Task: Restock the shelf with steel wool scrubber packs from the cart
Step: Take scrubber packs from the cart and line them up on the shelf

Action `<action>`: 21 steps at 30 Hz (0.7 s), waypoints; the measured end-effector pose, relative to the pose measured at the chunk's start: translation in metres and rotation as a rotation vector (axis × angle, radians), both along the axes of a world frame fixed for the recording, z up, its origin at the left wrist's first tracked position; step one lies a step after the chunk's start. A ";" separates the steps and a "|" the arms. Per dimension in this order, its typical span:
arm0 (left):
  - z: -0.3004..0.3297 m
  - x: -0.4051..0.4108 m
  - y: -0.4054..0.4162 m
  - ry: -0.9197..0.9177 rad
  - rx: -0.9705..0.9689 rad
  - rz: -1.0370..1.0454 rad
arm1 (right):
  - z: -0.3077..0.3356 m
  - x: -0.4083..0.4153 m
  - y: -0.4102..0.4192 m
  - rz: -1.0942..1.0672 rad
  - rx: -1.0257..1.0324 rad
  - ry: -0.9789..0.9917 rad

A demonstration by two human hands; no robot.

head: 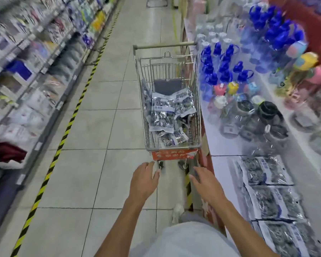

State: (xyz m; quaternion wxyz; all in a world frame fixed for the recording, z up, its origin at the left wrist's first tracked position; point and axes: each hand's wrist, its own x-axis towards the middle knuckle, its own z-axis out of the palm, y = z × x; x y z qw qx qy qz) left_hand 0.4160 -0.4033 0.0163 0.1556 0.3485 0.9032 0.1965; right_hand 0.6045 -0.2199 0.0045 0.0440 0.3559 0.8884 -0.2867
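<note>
Right ahead in the aisle stands the wire cart [170,101], parked tight against the white shelf [222,145] on the right. Steel wool scrubber packs [164,112] lie heaped in its basket (more packs [263,173] already sit flat on the shelf). Both the left hand [145,179] and right hand [205,182] reach toward the cart's near end, fingers spread, holding nothing.

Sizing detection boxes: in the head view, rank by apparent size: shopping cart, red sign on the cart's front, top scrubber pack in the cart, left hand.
1. shopping cart
2. left hand, though it's nearest the camera, so inflated
3. red sign and top scrubber pack: look alike, not ranked
</note>
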 end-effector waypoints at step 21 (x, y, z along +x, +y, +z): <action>-0.078 -0.263 0.204 -0.466 -0.095 0.121 | -0.025 -0.320 0.234 -0.113 -0.204 -0.063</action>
